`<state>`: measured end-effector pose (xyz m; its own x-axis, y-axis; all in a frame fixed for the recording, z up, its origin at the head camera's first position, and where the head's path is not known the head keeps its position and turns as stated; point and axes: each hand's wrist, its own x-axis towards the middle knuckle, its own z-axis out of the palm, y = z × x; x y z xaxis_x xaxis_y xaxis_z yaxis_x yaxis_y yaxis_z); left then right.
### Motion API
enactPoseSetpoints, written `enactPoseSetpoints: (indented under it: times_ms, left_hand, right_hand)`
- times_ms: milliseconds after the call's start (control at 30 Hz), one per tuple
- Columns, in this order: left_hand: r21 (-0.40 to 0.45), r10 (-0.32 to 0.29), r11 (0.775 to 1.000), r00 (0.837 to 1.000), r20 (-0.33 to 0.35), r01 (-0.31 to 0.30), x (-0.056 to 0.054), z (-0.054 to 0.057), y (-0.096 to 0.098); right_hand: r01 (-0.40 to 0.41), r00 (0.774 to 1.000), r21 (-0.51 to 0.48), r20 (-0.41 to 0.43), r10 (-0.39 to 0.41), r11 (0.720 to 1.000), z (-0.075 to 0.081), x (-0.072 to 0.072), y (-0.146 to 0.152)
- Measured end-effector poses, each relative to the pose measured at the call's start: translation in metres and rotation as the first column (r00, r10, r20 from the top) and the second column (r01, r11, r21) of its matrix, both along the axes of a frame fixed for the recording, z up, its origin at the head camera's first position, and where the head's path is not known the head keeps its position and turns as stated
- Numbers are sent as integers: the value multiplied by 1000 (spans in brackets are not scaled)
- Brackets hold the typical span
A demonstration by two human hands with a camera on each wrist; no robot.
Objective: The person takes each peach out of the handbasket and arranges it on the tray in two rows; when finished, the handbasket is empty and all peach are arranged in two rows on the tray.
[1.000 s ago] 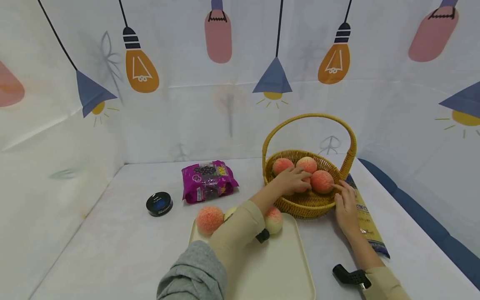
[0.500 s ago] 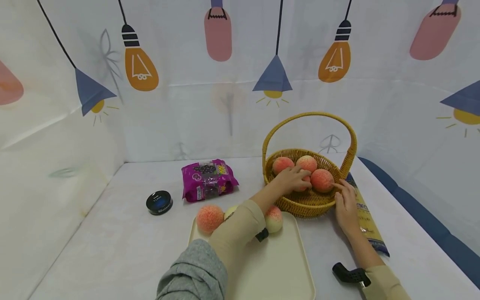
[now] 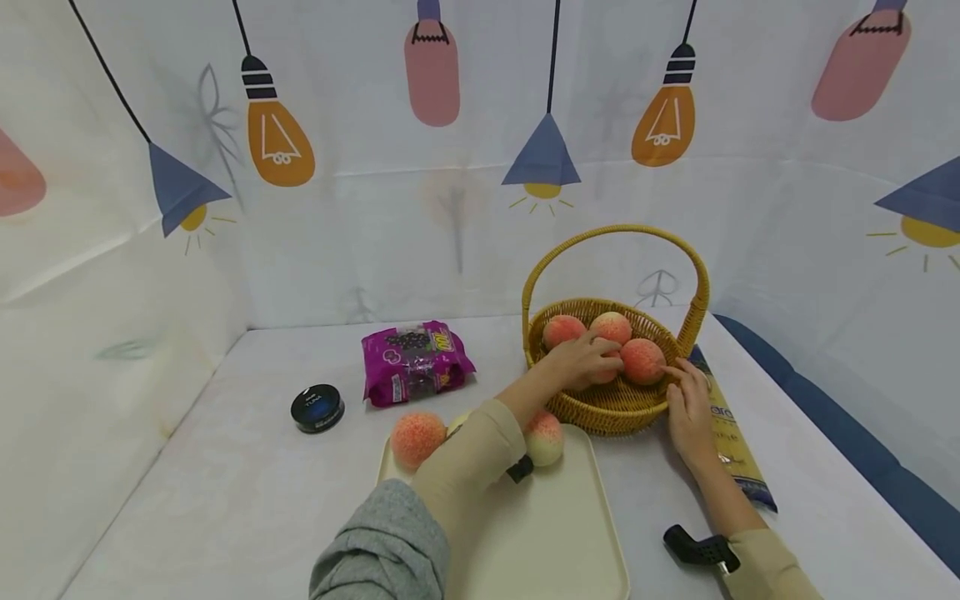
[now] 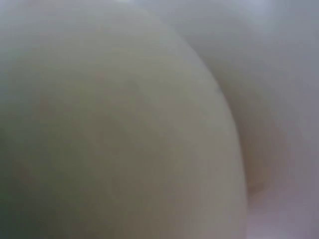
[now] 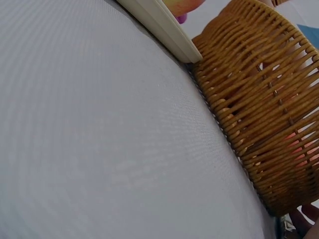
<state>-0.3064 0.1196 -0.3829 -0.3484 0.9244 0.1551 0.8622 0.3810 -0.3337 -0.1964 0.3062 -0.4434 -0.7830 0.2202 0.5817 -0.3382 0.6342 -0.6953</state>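
Toward the right edge of the table [image 3: 225,467] I see a ribbed, woven basket [image 3: 611,422] and its matt, grainy peaches [image 3: 642,361]; by the far edge, a glossy plastic packet [image 3: 414,367]; nearer me, a smooth plastic tray [image 3: 551,533].

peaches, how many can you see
7. Wicker basket: left peach, back peach, right peach, half-covered peach at the left hand. Cream tray: orange peach, two-tone peach, pale peach mostly behind the sleeve, which may hide more.
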Motion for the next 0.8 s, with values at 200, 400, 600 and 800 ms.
enactPoseSetpoints:
  times_ms: [200,400,600,800]
  left_hand:
    - [36,-40,999,999,4,40,1,3,-4]
    - [140,-132,982,991,13,129,0,6,-6]
    - [286,-196,948,966,170,142,3,20,-11]
    - [413,-279,895,936,215,172,8,28,-17]
  right_hand:
    - [0,1000,6,-13,0,1000,-2,0,0]
    - [14,1000,9,4,-14,1000,-1,1,0]
    - [26,1000,7,6,-26,1000,-1,-1,0]
    - [26,1000,8,3,-26,1000,-2,0,1]
